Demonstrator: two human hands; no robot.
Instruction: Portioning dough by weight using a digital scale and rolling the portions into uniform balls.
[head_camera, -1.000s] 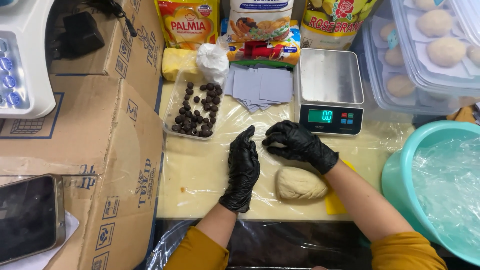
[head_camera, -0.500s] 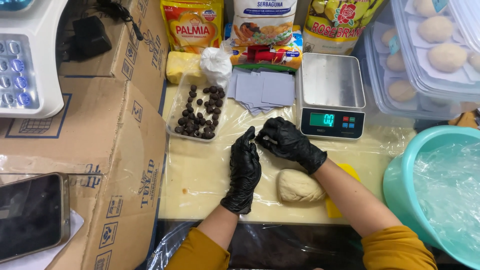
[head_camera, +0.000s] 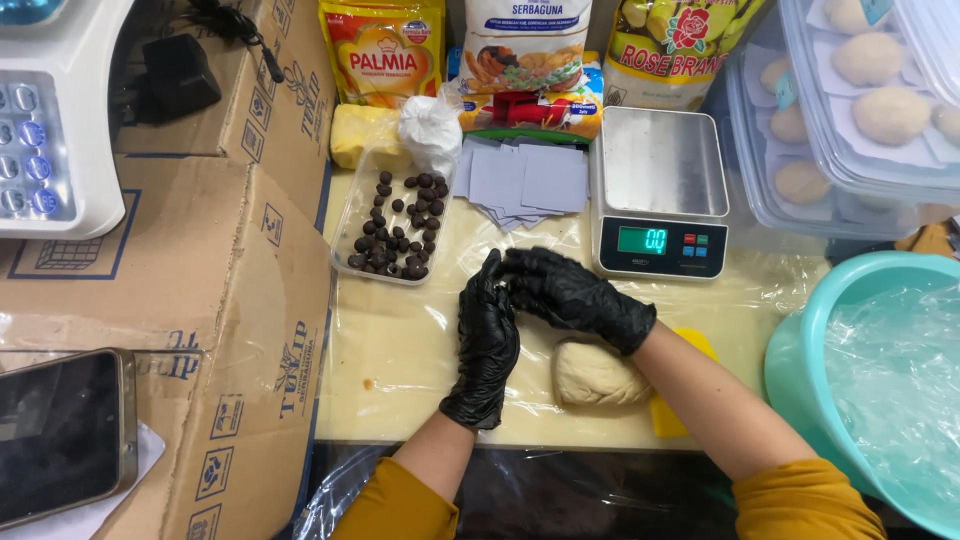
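Both my hands wear black gloves and meet over the plastic-covered worktop. My left hand (head_camera: 486, 345) stands edge-on with fingers straight, its fingertips touching my right hand (head_camera: 575, 293), which curls against it; anything between them is hidden. A lump of pale dough (head_camera: 597, 375) lies on the worktop just under my right wrist. A clear tray of several small dark balls (head_camera: 395, 232) sits to the upper left of my hands. A small digital scale (head_camera: 658, 190) with a steel platform stands just beyond my right hand.
Grey paper squares (head_camera: 525, 178) lie behind the hands, with food packets (head_camera: 384, 50) along the back. Cardboard boxes (head_camera: 200, 280) fill the left, carrying a phone (head_camera: 60, 430). A teal basin lined with plastic (head_camera: 880, 380) and clear containers of dough rounds (head_camera: 860, 90) stand at right.
My hands have stayed pressed together, shifting slightly away from me, toward the scale. The dough lump has not moved.
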